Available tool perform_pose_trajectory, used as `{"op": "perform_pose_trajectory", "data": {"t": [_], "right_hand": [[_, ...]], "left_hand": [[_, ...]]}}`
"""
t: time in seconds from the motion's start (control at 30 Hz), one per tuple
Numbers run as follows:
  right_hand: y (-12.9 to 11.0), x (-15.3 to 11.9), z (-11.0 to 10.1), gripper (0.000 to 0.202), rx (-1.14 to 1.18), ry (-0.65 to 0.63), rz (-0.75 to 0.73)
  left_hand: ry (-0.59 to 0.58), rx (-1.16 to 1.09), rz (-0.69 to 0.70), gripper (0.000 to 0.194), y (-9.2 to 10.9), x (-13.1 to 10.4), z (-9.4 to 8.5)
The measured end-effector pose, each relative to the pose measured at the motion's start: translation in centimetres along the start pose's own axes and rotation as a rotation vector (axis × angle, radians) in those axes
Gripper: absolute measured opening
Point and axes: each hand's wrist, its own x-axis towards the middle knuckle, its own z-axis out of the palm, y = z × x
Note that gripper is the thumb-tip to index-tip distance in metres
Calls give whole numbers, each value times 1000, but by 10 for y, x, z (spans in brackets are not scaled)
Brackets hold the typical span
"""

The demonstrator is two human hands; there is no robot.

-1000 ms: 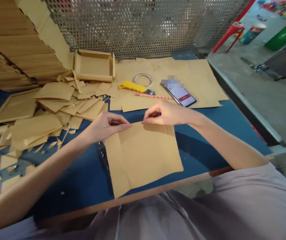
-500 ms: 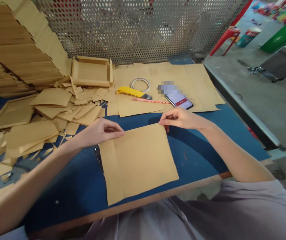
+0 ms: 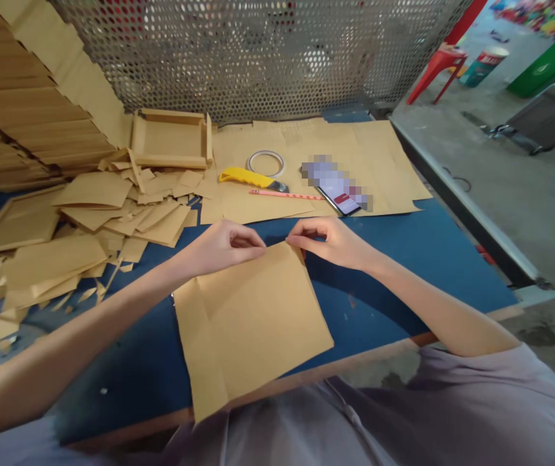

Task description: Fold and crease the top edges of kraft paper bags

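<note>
Fingers (image 3: 253, 251) of the left hand (image 3: 217, 250) and right hand (image 3: 334, 242) pinch the brown sheet (image 3: 258, 320), at six o'clock of the view, by its twelve-o'clock edge, probably to hold it straight.

Since half a second ago, the left grip (image 3: 222, 247) has moved closer to the right grip (image 3: 330, 243), near mid-frame. The sheet (image 3: 258, 323) slants more steeply (its lower-left corner now overlaps the worktop's (image 3: 132, 362) front edge).
</note>
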Motion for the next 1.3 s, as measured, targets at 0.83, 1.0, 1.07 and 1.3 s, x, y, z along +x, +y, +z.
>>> {"op": "perform_pose_trajectory", "data": {"t": [0.83, 1.0, 1.07, 1.3], "right_hand": [[14, 7, -34, 26, 50, 303, 92], [19, 6, -44, 28, 44, 292, 118], [22, 4, -47, 29, 51, 289, 147], [25, 4, -53, 28, 95, 239, 199]], "left_hand": [[275, -58, -39, 22, -15, -22, -27], [301, -85, -45, 17, -19, -30, -33], [296, -82, -49, 17, -22, -30, -35], [256, -65, -74, 17, -29, -29, -44]]}}
